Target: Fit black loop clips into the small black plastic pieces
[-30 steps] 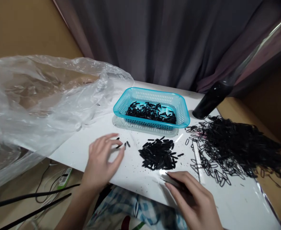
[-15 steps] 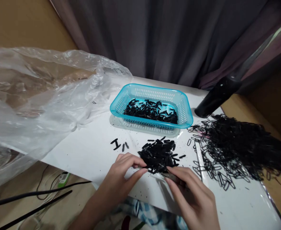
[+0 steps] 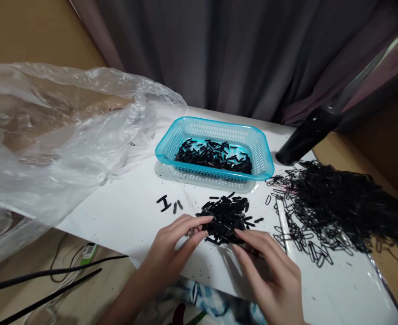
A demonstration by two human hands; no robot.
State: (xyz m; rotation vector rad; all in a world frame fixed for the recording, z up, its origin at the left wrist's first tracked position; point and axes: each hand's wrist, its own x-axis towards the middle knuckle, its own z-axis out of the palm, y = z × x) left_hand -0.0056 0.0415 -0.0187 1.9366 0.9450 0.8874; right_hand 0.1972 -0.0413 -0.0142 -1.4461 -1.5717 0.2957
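A pile of small black strips (image 3: 226, 212) lies on the white table (image 3: 117, 212). At its near left edge is my left hand (image 3: 180, 241), thumb and index finger close together around something too small to make out. My right hand (image 3: 269, 266) is at the near right edge, its fingers closed on a thin dark object partly hidden beneath them. Behind the pile stands a blue plastic basket (image 3: 215, 174) with more black strips (image 3: 208, 155) inside. A few loose strips (image 3: 165, 203) lie left of the pile.
Thin black loops (image 3: 348, 203) are heaped at the right, beside a white strip (image 3: 283, 221). A black cylinder (image 3: 307, 135) leans behind them. Clear plastic sheeting (image 3: 66, 144) covers the left side. Black cables (image 3: 56, 271) run at the lower left.
My left index fingertip has lifted slightly and reaches further over the pile. My right fingertips have shifted a little up and to the left.
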